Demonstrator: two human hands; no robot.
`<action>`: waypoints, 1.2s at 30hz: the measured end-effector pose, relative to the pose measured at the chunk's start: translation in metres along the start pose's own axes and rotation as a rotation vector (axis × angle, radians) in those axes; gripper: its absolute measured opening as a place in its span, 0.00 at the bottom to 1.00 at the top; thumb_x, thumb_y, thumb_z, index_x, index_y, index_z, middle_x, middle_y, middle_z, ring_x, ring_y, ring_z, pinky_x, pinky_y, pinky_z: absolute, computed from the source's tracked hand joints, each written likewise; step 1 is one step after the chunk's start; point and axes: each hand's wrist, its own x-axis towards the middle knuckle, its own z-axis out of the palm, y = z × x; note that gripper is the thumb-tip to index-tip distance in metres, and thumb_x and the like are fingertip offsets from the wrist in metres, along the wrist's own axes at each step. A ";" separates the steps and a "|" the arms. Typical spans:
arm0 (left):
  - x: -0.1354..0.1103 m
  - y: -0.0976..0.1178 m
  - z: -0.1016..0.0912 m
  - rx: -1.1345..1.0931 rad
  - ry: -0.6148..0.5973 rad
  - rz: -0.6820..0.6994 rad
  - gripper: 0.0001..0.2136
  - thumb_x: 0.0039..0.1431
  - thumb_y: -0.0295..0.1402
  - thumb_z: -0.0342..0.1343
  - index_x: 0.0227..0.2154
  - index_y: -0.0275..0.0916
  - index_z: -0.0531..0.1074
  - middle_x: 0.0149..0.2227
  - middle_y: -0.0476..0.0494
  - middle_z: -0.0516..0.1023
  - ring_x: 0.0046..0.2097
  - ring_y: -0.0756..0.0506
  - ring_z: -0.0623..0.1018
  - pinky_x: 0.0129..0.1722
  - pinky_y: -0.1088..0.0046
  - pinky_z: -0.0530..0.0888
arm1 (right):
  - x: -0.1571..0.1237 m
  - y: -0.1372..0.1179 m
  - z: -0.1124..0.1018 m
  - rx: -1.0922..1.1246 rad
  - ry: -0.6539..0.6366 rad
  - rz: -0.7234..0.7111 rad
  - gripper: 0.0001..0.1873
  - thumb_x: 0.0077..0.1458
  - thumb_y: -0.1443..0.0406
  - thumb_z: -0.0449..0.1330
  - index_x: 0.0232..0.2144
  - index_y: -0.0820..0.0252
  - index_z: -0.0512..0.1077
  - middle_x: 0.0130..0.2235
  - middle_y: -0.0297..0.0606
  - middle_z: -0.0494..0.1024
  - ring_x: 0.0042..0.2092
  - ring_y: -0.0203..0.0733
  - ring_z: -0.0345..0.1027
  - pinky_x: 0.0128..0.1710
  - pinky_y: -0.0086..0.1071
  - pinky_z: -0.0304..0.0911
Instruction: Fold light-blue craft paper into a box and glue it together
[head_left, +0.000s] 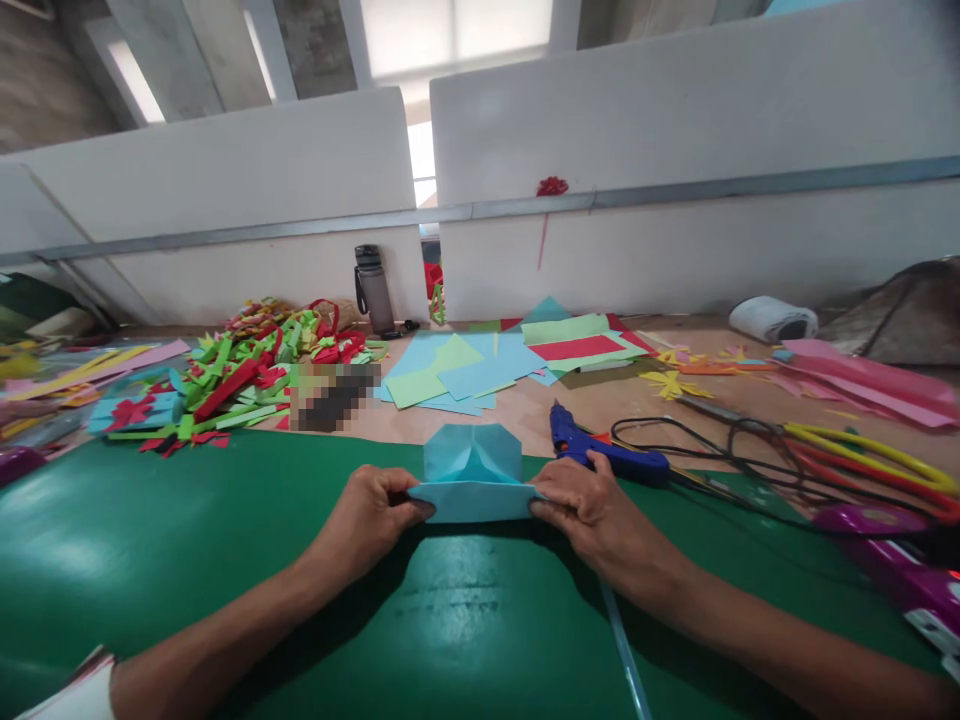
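The scene is brightly and evenly lit by daylight from the blown-out translucent ceiling panel (454, 30) overhead. Pale glare patches are thrown on the glossy green table mat (150, 560), with soft shadows cast under both forearms. Strong wide-angle bending is seen at the edges: the grey metal rail on the white partition wall (675, 195) is curved. One small patch among the paper scraps is pixelated. Focus is sharp at centre, softer at the corners.

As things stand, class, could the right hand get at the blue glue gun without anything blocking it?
Probably yes: the right hand pinches the folded blue paper, and the glue gun lies just behind it with nothing between.
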 end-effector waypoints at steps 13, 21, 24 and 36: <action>0.001 0.001 -0.001 0.105 -0.042 0.000 0.09 0.44 0.34 0.52 0.16 0.35 0.67 0.16 0.55 0.57 0.21 0.54 0.56 0.22 0.77 0.53 | 0.005 0.003 0.001 -0.008 0.030 -0.022 0.11 0.52 0.66 0.57 0.19 0.60 0.69 0.31 0.31 0.73 0.37 0.37 0.64 0.53 0.49 0.35; 0.003 -0.007 -0.002 0.177 -0.058 0.004 0.10 0.45 0.36 0.53 0.16 0.35 0.65 0.16 0.55 0.56 0.22 0.53 0.57 0.22 0.77 0.53 | 0.007 0.004 0.004 0.007 0.051 0.015 0.15 0.50 0.64 0.56 0.15 0.61 0.62 0.25 0.29 0.67 0.32 0.36 0.62 0.51 0.48 0.39; 0.003 -0.011 -0.003 0.193 -0.061 0.011 0.10 0.46 0.36 0.53 0.16 0.36 0.64 0.16 0.55 0.56 0.22 0.53 0.57 0.22 0.77 0.52 | 0.009 0.004 0.005 -0.003 0.056 0.007 0.15 0.50 0.64 0.56 0.15 0.61 0.60 0.25 0.29 0.66 0.32 0.36 0.61 0.51 0.48 0.39; 0.001 -0.006 -0.006 0.151 -0.077 0.133 0.07 0.46 0.32 0.55 0.17 0.36 0.66 0.24 0.52 0.63 0.28 0.50 0.66 0.30 0.75 0.61 | 0.009 0.003 0.005 -0.046 0.035 0.007 0.14 0.49 0.65 0.58 0.16 0.61 0.61 0.27 0.31 0.69 0.33 0.38 0.62 0.52 0.50 0.37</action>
